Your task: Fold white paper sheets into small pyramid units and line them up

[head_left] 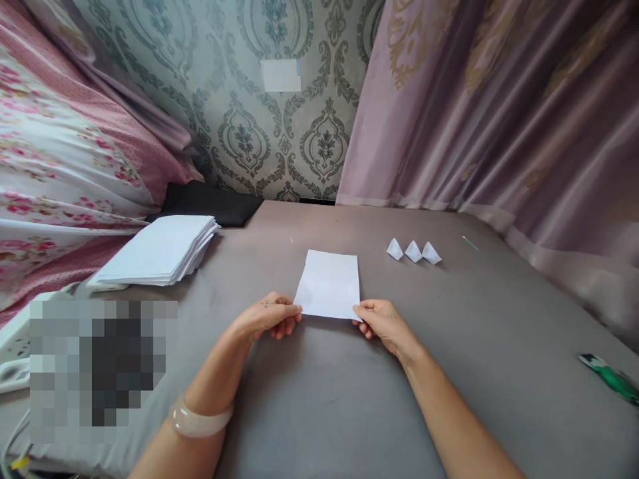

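A blank white sheet of paper (329,285) is held just in front of me over the grey cloth surface (319,399). My left hand (274,314) pinches its near left corner, thumb on top and fingers curled beneath. At the near right corner, my right hand (377,318) grips the sheet the same way. The sheet lies nearly flat, its near edge slightly raised. Beyond it to the right stand three small folded white paper shapes (413,252) in a row. A thick stack of white paper (154,249) lies to the left.
Behind the stack is a black folded item (214,203). A green-handled tool (612,379) lies at the right edge, and a thin pale stick (470,243) at the back right. Curtains (449,120) hang on the right; a floral cloth (64,166) drapes at left.
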Demonstrator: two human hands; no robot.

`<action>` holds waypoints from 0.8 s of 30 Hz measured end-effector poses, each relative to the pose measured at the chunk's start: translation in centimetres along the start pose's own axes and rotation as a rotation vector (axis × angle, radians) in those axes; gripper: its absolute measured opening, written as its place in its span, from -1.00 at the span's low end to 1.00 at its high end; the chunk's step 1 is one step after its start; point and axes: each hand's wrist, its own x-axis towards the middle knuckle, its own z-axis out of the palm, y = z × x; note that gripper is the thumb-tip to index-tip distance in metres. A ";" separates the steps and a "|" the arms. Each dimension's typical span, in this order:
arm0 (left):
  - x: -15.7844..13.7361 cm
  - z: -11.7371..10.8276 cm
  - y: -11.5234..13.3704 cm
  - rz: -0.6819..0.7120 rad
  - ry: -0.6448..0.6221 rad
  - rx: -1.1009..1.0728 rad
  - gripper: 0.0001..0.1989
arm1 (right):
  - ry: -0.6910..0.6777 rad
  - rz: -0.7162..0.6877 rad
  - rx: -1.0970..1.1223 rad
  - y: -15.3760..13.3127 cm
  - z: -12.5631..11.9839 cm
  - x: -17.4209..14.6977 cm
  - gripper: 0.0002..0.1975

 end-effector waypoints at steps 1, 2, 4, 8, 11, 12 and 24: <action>-0.1 -0.1 0.0 0.011 -0.002 0.019 -0.70 | -0.007 0.005 -0.004 0.0 -0.1 0.0 -0.87; -0.2 -0.3 0.0 0.018 -0.001 0.035 -0.70 | -0.012 0.009 -0.009 0.1 -0.1 0.0 -0.88; -0.3 -0.5 0.0 0.016 0.001 0.055 -0.70 | -0.017 0.015 -0.021 0.1 -0.2 0.1 -0.88; -0.4 -0.7 0.0 0.012 -0.038 0.032 -0.75 | -0.014 0.025 -0.032 0.0 -0.2 0.0 -0.89; -0.5 -0.8 0.1 0.000 -0.049 0.005 -0.80 | -0.039 0.016 -0.035 -0.1 -0.3 -0.1 -0.87; -0.5 -0.7 0.1 -0.006 -0.032 -0.009 -0.82 | -0.050 0.012 -0.036 -0.1 -0.3 -0.2 -0.87; 0.3 -2.3 -0.1 0.114 0.131 -0.565 -0.68 | -0.315 -0.045 -0.172 -0.8 1.0 -3.0 -0.86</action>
